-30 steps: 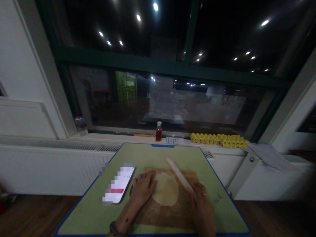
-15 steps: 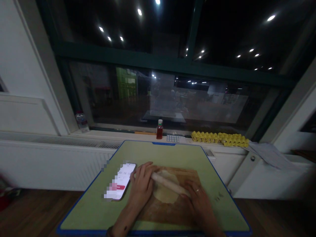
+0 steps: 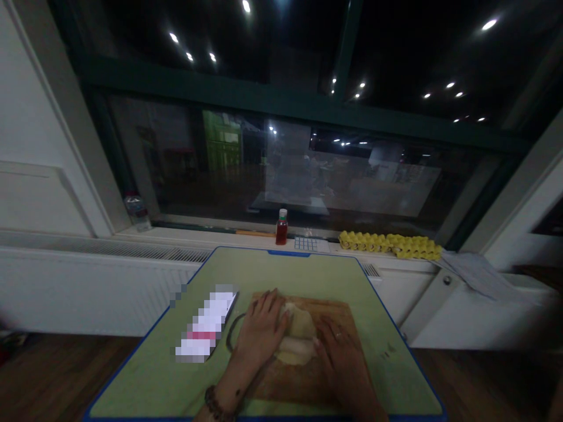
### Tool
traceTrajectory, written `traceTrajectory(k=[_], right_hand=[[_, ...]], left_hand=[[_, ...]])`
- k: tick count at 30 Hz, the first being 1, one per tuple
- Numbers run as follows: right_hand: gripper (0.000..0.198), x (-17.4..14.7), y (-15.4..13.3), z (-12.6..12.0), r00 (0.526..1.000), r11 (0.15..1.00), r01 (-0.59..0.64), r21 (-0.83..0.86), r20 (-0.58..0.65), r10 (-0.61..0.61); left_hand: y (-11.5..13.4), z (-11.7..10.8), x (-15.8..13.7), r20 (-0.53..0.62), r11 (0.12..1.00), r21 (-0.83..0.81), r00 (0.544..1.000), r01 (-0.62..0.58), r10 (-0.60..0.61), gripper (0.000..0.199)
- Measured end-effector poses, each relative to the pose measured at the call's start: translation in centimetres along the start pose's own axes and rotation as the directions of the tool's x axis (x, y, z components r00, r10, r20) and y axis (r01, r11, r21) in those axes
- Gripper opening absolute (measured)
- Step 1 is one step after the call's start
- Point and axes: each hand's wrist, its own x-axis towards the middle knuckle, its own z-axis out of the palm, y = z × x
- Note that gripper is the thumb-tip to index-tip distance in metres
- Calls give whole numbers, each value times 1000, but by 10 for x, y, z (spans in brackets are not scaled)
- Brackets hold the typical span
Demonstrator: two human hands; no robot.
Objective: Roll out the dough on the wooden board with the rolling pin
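A pale wooden rolling pin lies across a flat round of dough on a wooden cutting board. My left hand covers the pin's left end, palm down with the fingers stretched forward over the board. On the pin's right end rests my right hand, wearing a ring, with its fingers bent over. Both ends of the pin are hidden under my hands. The dough shows in front of and behind the pin.
The board lies on a green table with a blue rim. A phone with a lit, pixelated screen lies left of it. A small red bottle, yellow egg cartons and a clear bottle stand along the windowsill.
The rolling pin has turned from slanting to nearly level and come nearer to me at its left end. My left hand has shifted right, closer to my right hand. The view has moved slightly.
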Motion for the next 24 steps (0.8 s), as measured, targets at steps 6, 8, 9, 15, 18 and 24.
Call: traceTrajectory(k=[6,8,9,15,18,24], right_hand=[[40,14,0,18,996,983,-35,-178,-88,20],[42,17,-1,20,994,977,-68,-202,-102,49],[42,18,-2,20,993,975,-85,-203,-102,66],[55,10,-8,13,998,965,-65,-256,7,69],[56,-5,-10,14,999,964,-49,-263,-23,44],[51,-10,-12,21,996,966,-70,-249,-69,55]], left_hand=[[4,2,9,57,996,70,997,56,-60,33],[6,1,9,59,992,99,995,78,-84,34],[7,0,9,56,991,109,995,80,-86,35],[12,-8,-2,45,992,126,999,5,-11,41],[14,-9,-15,53,992,126,998,-25,18,43],[13,-9,-20,83,991,116,995,-71,62,51]])
